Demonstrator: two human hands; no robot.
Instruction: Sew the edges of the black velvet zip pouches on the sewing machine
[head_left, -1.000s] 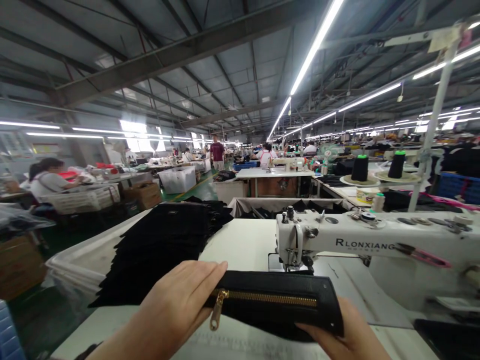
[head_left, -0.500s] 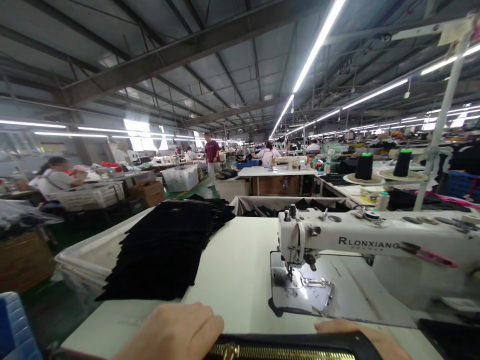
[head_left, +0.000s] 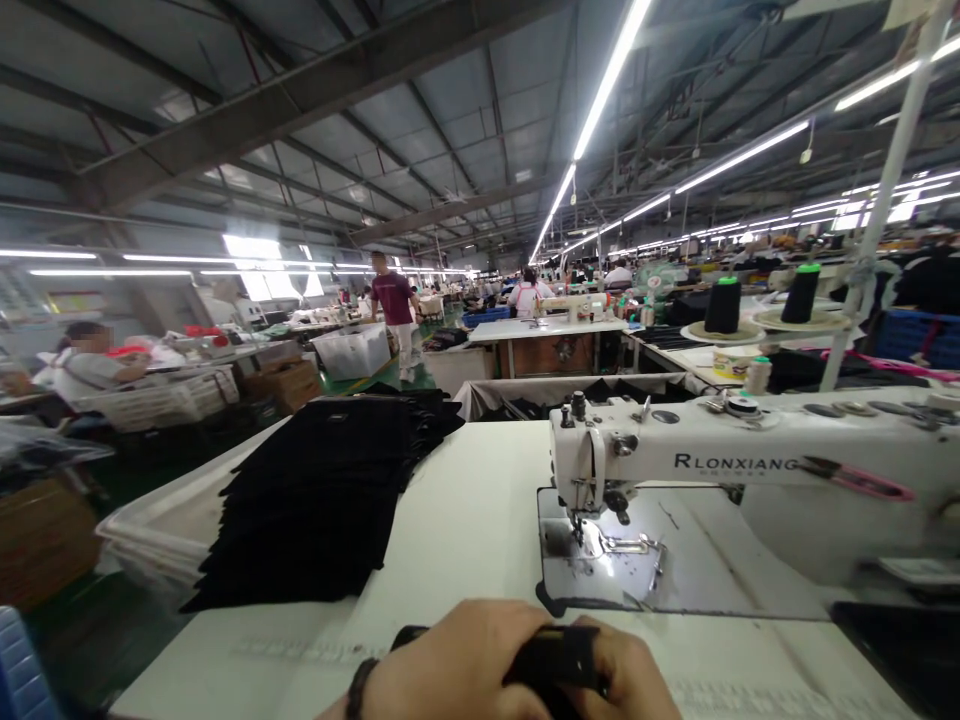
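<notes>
Low in the view, my left hand [head_left: 469, 660], with a dark band at its wrist, is closed around a black zippered piece [head_left: 559, 655]. My right hand [head_left: 634, 675] grips the same piece just to the right, and the two hands almost meet. The piece looks folded or bunched between them, and its lower part is cut off by the frame. Beyond the hands stands a white sewing machine [head_left: 720, 450], its needle area over a metal plate [head_left: 600, 575]. Left of it, a stack of black fabric pieces [head_left: 307, 500] lies on the pale table [head_left: 450, 520].
A white bin [head_left: 150, 510] stands beside the table at left, and a cloth-lined bin [head_left: 469, 398] sits behind it. Pink-handled thread snips [head_left: 855, 478] rest against the machine arm. Black thread cones [head_left: 722, 308] stand at back right. A person in maroon [head_left: 391, 300] is in the aisle.
My hands have come together from far apart. The black piece, stretched out with its gold zipper showing before, is now bunched between them. The person in maroon appears nearer.
</notes>
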